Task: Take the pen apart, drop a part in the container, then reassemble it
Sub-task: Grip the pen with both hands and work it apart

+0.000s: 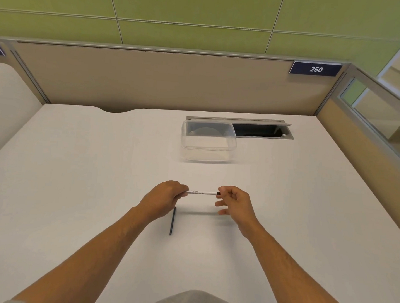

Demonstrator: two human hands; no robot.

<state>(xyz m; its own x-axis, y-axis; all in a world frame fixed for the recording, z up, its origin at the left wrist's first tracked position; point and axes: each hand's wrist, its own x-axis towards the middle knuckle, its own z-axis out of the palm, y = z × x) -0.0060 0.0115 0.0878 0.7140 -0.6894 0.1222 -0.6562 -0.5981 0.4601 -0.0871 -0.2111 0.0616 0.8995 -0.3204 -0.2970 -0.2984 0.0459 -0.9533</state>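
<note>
Above the white surface (80, 170), close to the person, two bare hands hold a thin white pen (202, 192) level in the air. The left hand (163, 198) is closed round one end, with its fingers pinching the pen tight. The right hand (234, 203) sits at the other end, where a small dark tip shows. Its thumb and first finger are right at that tip, and its other fingers are spread loose. I cannot tell if it is gripping the tip or only touching it.

A thin dark stick (172, 221) lies flat on the surface, just under the left hand. It looks like the ink tube from inside the pen, so the pen seems partly taken apart.

The clear container (208, 141) stands farther back, well apart from the hands, beside a slot in the surface. It looks empty, though it is see-through and hard to be sure.

So the taking-apart step looks under way. Next, the right hand likely needs a firm pinch on the small tip, then a twist or pull, while the left hand keeps the pen steady.
</note>
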